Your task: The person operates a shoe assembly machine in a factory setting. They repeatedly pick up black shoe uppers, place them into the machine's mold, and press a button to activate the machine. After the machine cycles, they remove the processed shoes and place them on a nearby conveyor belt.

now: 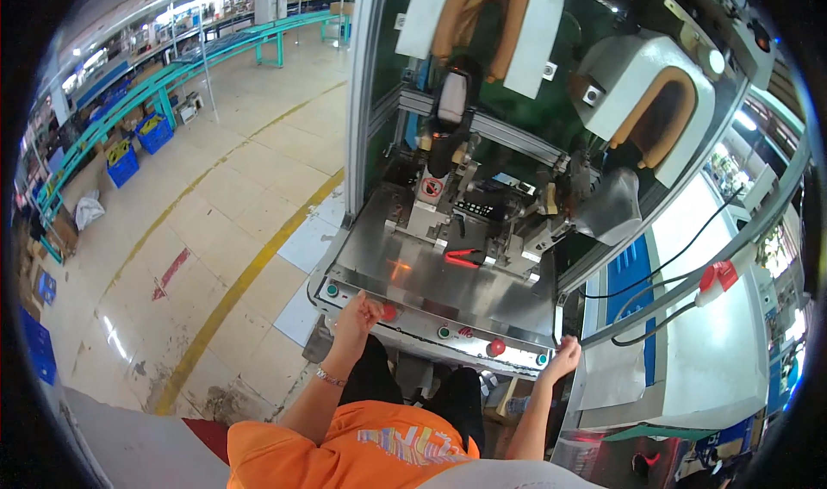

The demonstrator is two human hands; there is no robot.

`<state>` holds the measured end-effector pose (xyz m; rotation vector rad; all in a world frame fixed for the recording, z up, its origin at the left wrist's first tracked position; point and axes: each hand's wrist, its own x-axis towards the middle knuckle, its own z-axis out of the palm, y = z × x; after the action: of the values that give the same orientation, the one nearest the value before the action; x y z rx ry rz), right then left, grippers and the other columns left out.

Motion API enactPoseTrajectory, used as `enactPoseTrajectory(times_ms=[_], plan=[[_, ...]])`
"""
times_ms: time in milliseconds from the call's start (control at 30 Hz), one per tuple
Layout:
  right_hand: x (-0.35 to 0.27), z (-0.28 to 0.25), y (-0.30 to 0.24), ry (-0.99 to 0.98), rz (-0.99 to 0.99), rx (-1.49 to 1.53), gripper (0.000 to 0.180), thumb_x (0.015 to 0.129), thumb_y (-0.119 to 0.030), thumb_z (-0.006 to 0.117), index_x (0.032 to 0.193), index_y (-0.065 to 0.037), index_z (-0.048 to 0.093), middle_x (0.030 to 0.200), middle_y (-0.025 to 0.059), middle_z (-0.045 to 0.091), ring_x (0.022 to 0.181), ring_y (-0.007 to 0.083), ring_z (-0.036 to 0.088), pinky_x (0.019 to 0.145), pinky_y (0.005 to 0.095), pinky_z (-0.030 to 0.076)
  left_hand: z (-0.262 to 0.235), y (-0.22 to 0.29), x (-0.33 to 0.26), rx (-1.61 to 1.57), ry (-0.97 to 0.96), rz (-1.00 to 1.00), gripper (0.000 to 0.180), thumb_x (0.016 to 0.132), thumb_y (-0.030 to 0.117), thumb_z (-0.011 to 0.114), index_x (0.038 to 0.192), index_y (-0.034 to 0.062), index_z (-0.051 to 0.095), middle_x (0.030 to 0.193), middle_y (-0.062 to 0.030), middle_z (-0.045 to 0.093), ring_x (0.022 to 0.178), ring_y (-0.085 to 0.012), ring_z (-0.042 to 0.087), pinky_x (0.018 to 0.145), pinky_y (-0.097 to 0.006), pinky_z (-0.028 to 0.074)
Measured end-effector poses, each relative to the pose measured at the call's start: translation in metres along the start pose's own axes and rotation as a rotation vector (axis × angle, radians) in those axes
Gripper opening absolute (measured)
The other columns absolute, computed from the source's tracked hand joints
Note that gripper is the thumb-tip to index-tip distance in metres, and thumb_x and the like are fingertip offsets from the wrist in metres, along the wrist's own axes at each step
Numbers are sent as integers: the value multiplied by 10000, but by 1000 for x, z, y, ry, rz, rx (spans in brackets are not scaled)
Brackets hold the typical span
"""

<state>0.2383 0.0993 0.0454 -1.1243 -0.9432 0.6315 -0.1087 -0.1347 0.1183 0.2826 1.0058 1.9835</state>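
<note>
My left hand [354, 321], with a bracelet at the wrist, is over the left part of a machine's front panel [413, 323], next to a red push button [388, 312]. Its fingers are bent and partly apart, and I see nothing in them. At the panel's right end my right hand [563, 359] is raised beside a green button [542, 359], its fingers curled together with nothing visible in them. Between the hands sit another green button [444, 332] and a second red push button [497, 347]. A black shoe [452, 110] is mounted on the left station.
Two tan U-shaped pads [514, 24] on white housings hang above the stations. A red-handled tool [463, 257] lies on the metal worktop [379, 239]. At the right station is a grey rounded form [616, 205]. A white machine [715, 317] stands at right; a green conveyor [172, 75] runs far left.
</note>
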Motion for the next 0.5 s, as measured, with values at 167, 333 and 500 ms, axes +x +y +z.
enactPoseTrajectory(times_ms=[167,333,500], plan=[[-14,90,-102,-367,-153,147,186,864,-228,537,928,-56,565,806,3,563,668,55,476,568,177,379,2,1,-18,-9,-91,-4,397,900,331,392,602,81,471,650,-33,501,688,-137,470,653,-251,358],[-41,188,-234,-594,-405,298,197,846,-124,560,1021,-35,548,915,25,566,780,72,522,677,190,424,-13,6,-29,-45,-31,34,407,919,349,350,636,76,457,679,-46,504,685,-138,456,649,-252,351],[-53,288,-334,-637,-972,223,182,752,-88,644,912,-20,587,798,58,529,633,118,508,565,229,405,-29,12,-33,-109,-15,72,395,925,362,346,690,75,483,730,-50,537,728,-131,497,698,-247,375]])
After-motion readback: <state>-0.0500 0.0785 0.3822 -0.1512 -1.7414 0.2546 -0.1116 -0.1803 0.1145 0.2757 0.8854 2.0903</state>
